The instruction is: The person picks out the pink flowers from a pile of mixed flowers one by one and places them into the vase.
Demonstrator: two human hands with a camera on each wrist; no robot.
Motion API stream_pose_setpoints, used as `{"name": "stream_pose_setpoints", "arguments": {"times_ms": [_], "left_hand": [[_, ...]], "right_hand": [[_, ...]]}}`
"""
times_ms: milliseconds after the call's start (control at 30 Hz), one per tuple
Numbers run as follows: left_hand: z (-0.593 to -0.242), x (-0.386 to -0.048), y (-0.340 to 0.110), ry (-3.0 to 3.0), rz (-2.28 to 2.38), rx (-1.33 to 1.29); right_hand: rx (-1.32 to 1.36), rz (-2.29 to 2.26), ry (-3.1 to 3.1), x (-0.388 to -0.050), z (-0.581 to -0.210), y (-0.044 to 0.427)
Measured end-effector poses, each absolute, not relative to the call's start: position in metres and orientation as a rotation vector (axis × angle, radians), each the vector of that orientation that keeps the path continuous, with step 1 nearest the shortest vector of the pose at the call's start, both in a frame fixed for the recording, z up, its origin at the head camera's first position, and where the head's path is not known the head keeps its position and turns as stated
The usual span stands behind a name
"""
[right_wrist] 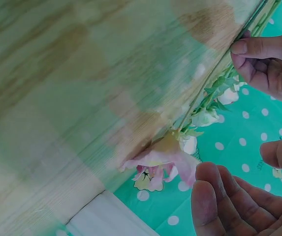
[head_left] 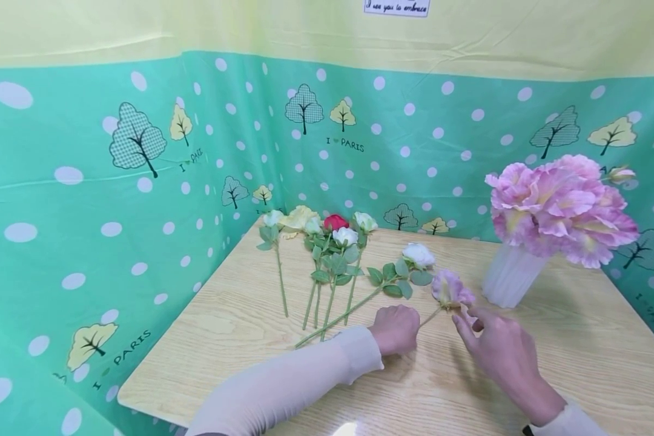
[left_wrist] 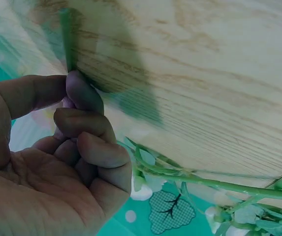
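Note:
A single pink-purple artificial flower (head_left: 451,289) lies low over the wooden table, its bloom pointing to the right. My left hand (head_left: 396,330) pinches its green stem (left_wrist: 66,39) between thumb and forefinger, the other fingers curled in. Close by the bloom is my right hand (head_left: 504,354), its fingers loosely bent. In the right wrist view there is a gap between the right hand's thumb and fingers (right_wrist: 207,201), with the petals just beyond them. A white ribbed vase (head_left: 509,281) holding a large bunch of pink-purple blooms (head_left: 561,212) stands behind the right hand.
A white rose (head_left: 418,255) with a long leafy stem lies diagonally beside the left hand. Further left lie several flowers, among them a red rose (head_left: 335,222) and a yellow bloom (head_left: 300,218). Green dotted cloth (head_left: 414,133) hangs behind and left of the table (head_left: 196,369).

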State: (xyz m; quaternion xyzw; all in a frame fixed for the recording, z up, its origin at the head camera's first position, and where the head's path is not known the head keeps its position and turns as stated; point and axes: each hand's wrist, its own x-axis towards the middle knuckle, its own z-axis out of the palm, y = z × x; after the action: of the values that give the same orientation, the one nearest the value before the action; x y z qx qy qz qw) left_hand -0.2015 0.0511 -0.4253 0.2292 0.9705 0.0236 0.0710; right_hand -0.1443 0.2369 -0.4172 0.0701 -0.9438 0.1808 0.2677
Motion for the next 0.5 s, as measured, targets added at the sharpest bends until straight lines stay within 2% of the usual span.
{"name": "stream_pose_setpoints", "arguments": {"times_ms": [300, 500], "left_hand": [[-0.4246, -0.2003, 0.0530, 2.877, -0.063, 0.655], [-0.4271, -0.2013, 0.0485, 2.875, 0.016, 0.629]], "right_hand": [[0.203, 0.478, -2.514, -0.1446, -0.4188, 0.2372], [0.235, 0.474, -2.481, -0.1449, -0.4197, 0.2370]]}}
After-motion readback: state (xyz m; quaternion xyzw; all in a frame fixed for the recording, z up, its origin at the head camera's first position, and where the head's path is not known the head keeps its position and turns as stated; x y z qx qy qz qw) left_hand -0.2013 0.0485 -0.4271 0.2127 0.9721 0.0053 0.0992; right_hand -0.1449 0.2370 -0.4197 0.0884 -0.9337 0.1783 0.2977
